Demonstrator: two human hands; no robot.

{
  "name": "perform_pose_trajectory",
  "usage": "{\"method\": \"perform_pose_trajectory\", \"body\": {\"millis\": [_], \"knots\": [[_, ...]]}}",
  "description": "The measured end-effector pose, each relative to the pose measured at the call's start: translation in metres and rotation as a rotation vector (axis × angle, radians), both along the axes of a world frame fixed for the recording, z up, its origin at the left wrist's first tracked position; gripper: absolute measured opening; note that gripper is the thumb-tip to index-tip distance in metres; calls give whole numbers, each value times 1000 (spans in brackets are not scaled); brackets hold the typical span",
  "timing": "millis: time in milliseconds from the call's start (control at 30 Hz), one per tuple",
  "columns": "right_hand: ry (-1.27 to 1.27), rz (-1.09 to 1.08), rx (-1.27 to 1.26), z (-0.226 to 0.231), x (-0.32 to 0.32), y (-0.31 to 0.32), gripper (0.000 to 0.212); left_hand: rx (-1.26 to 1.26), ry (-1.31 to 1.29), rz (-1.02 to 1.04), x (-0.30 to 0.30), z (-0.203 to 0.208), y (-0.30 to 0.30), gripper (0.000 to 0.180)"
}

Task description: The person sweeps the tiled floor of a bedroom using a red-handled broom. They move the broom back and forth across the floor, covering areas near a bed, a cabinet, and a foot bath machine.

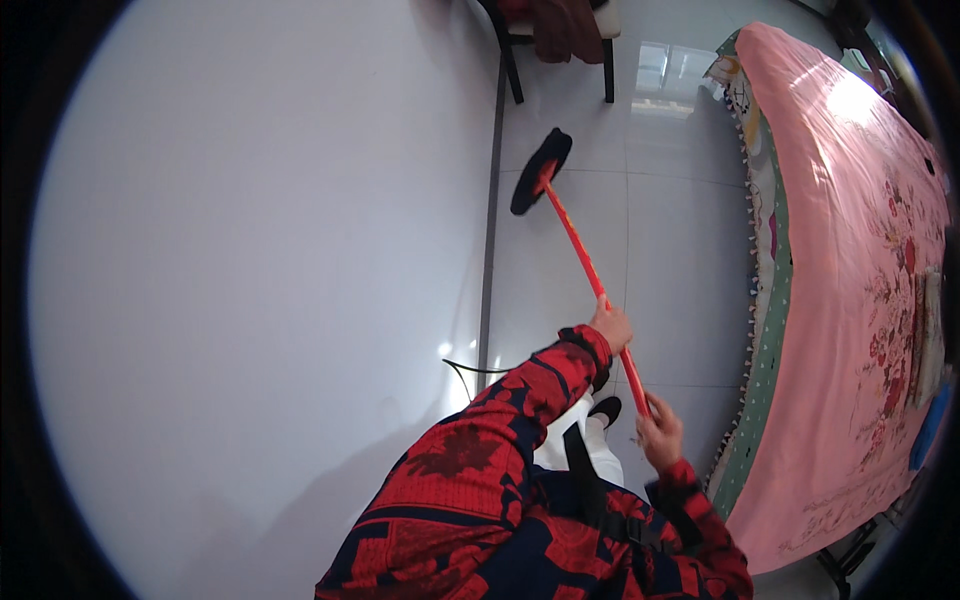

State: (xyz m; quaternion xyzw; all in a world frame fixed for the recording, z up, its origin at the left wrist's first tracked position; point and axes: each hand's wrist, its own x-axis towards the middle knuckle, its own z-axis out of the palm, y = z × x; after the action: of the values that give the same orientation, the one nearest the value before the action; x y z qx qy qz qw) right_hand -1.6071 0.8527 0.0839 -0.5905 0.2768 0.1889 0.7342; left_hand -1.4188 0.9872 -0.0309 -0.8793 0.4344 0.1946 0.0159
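Observation:
A long broom with a red handle (577, 237) reaches away from me, and its wide black head (541, 172) is down on the floor close to the left wall. Partway along the handle, my left hand (612, 326) is closed around it. Lower down, close to my body, my right hand (660, 435) grips the handle's near end. Both arms wear red and dark blue patterned sleeves.
A white wall (250, 250) with a dark baseboard (491, 240) borders the pale tiled floor (575, 110). A bed with a pink cover (830, 330) stands along the right. Ahead is a chair (609, 80) with brown-red cloth on it. A thin black cord (470, 366) lies by the wall.

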Motion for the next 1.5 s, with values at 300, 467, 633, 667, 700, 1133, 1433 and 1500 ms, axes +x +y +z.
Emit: {"method": "perform_pose_trajectory", "body": {"millis": [300, 467, 633, 667, 700, 1133, 1433, 1500], "knots": [[180, -30, 129, -65, 140, 61, 41, 2, 34, 214, 43, -9, 40, 9], [202, 118, 12, -70, 106, 63, 45, 3, 173, 275, 2, -13, 48, 11], [180, 192, -36, -85, 8, 48, 47, -17, 281, 296, -64, -34, 51, 14], [106, 218, -37, -85, -13, 44, 48, -17, 314, 306, -78, -38, 52, 15], [118, 239, -53, -83, -34, 39, 48, -12, 349, 318, -93, -41, 51, 16], [100, 790, -466, 27, -186, -30, 42, 86, 937, -105, -271, -28, 19, 31], [155, 699, -422, 67, -205, -48, 44, 266, 1061, -244, -269, -2, 0, 40], [202, 572, -349, 69, -222, -47, 43, 291, 1083, -358, -266, 2, -8, 41]]}}
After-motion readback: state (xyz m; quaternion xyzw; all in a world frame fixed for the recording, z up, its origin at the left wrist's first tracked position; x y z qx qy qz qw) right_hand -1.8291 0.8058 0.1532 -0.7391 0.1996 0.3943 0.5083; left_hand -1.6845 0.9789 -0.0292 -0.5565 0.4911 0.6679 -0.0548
